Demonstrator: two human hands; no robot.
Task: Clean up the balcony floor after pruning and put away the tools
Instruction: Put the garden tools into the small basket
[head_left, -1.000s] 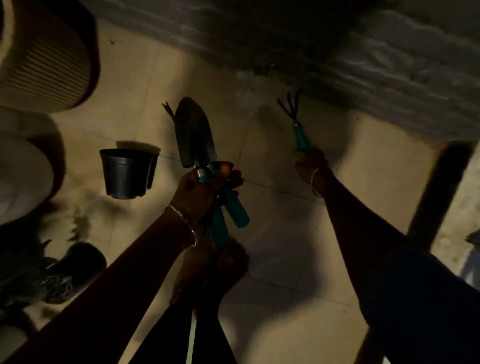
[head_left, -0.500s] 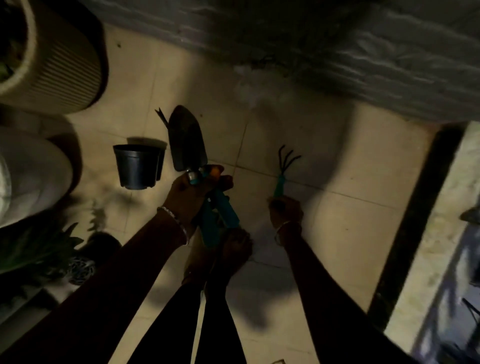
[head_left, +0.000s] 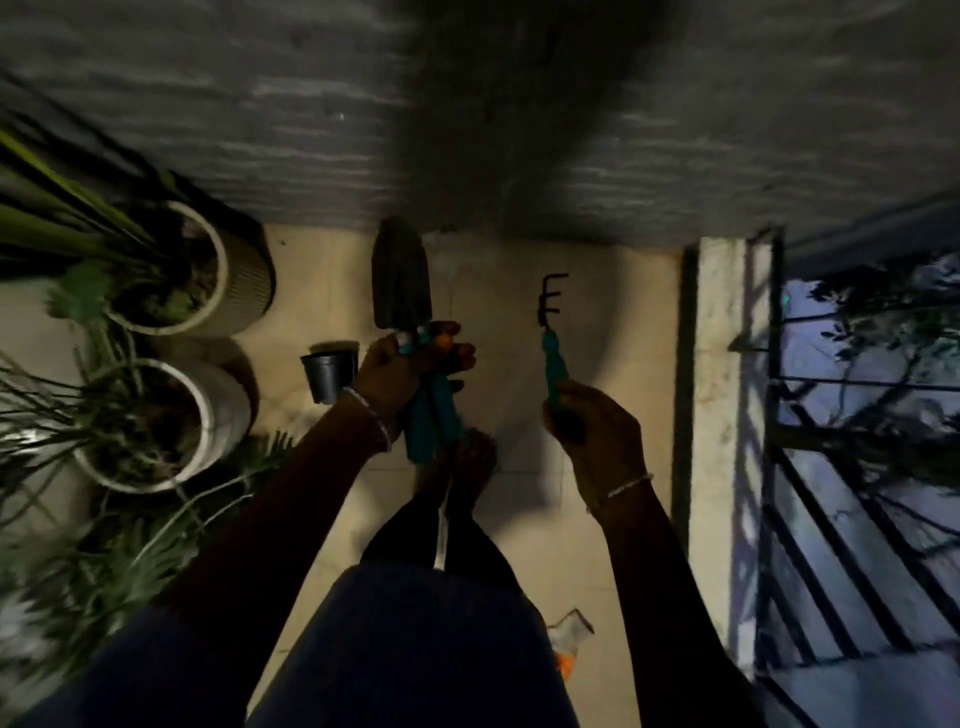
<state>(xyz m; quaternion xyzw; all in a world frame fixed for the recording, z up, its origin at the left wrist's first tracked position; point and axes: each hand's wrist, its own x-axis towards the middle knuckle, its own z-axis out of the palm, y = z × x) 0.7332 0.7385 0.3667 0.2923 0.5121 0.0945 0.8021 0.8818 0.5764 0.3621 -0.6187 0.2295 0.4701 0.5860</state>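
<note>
Over tiled floor (head_left: 322, 291), trowel (head_left: 400, 280) tip wallward.

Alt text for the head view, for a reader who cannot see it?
Standing on a dim tiled balcony, a person grips a trowel and other teal-handled tools in the left hand and a hand rake in the right hand. A black pot and two pale planters stand left.

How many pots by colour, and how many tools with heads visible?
Pale pots: 2, rear and near
Black pot: 1
Trowel: 1
Rake: 1
Total: 5
</note>
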